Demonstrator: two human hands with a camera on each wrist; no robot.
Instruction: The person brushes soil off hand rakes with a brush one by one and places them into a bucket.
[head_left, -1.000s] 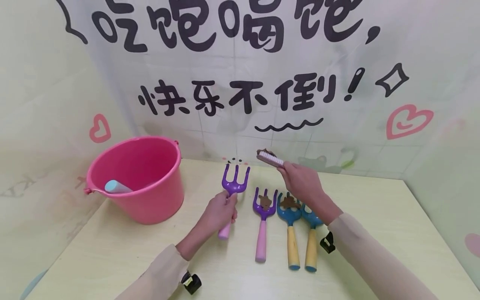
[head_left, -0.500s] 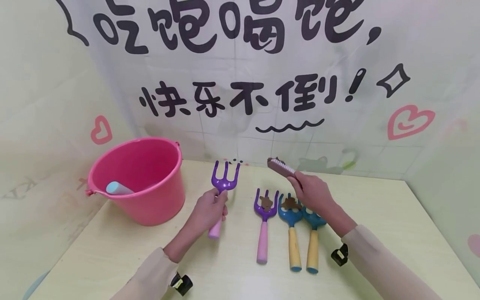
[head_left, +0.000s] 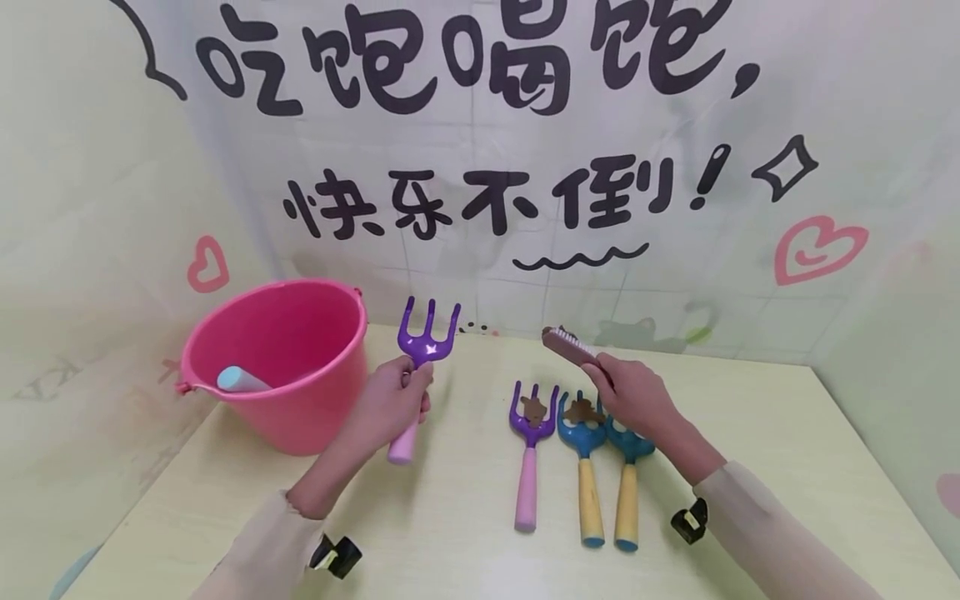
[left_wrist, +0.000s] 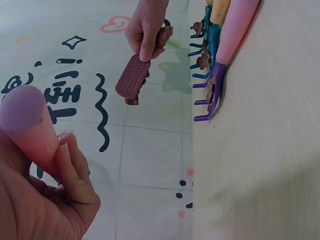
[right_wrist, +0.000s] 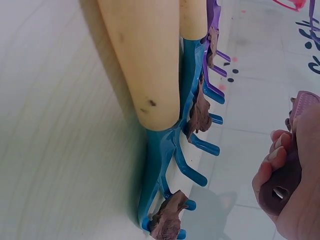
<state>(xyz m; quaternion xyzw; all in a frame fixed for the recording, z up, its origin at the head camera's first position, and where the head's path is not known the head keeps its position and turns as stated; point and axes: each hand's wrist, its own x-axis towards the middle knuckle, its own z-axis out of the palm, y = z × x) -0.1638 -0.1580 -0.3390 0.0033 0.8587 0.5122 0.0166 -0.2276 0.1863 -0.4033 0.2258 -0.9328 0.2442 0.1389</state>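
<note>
My left hand (head_left: 390,402) grips the pink handle of a hand fork (head_left: 426,343) with purple prongs, raised just right of the bucket. Its handle end fills the near side of the left wrist view. No brown clumps show on these prongs. My right hand (head_left: 637,396) holds a brown scrubbing brush (head_left: 567,347) by its handle, above the blue forks. Brown clumps cling to its white bristles, and the left wrist view shows its dotted back. On the table lie a purple hand fork (head_left: 527,487) with a pink handle and two blue hand forks (head_left: 590,500) with yellow handles, brown clumps on their prongs.
A pink bucket (head_left: 318,408) stands at the table's left, with a light blue handle end (head_left: 242,380) poking up inside it. Behind the table (head_left: 450,533) rises a pale printed wall sheet (head_left: 442,275). Side walls border the table left and right.
My left hand has carried the purple fork leftwards and up, towards the bucket. My right hand has shifted right and lower with the brush. The forks on the table stay put.
</note>
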